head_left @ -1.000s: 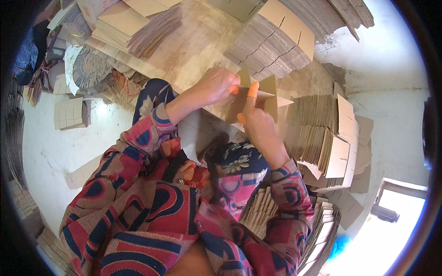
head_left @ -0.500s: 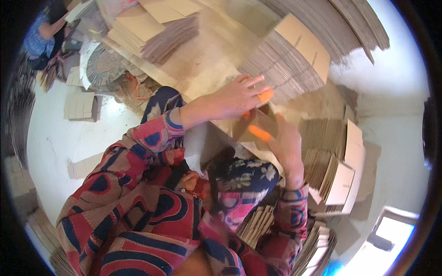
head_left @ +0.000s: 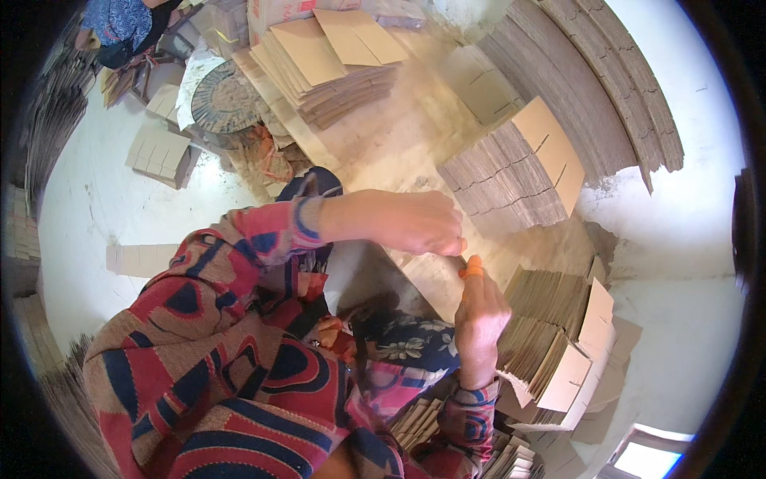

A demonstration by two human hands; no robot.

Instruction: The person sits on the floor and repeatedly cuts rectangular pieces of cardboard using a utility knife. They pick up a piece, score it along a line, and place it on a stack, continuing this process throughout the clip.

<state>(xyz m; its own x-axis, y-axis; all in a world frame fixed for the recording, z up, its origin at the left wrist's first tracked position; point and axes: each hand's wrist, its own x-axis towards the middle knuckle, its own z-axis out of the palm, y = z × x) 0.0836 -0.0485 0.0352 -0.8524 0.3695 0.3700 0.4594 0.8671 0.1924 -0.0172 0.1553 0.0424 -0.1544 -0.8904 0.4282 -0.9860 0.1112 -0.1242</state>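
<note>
My left hand (head_left: 421, 223) reaches in from the left with its fingers curled closed, its back turned up. My right hand (head_left: 482, 313) comes up from below, fingers pinched together. The two hands nearly meet at their fingertips, over a tan, dusty work board (head_left: 423, 279). Orange covers wrap some fingertips, one plainly on the right hand (head_left: 474, 267). A thin dark edge shows between the fingertips, too small to name. Nearest the right hand is a stack of brown cardboard pieces (head_left: 533, 319). Beyond the hands stands a stack of slotted cardboard sheets (head_left: 499, 180).
Another cardboard stack (head_left: 335, 60) lies at the board's far left. Taller cardboard piles (head_left: 574, 88) line the back right. A round grey, crusted basin (head_left: 227, 97) stands left of the board, near a small cardboard bundle (head_left: 159, 156). Another person (head_left: 124, 28) is at the upper left.
My fingers were spread around a brownish flat piece; now both hands are closed, fingertips close together, and that piece no longer shows. The view has shifted, moving the surroundings downward.
</note>
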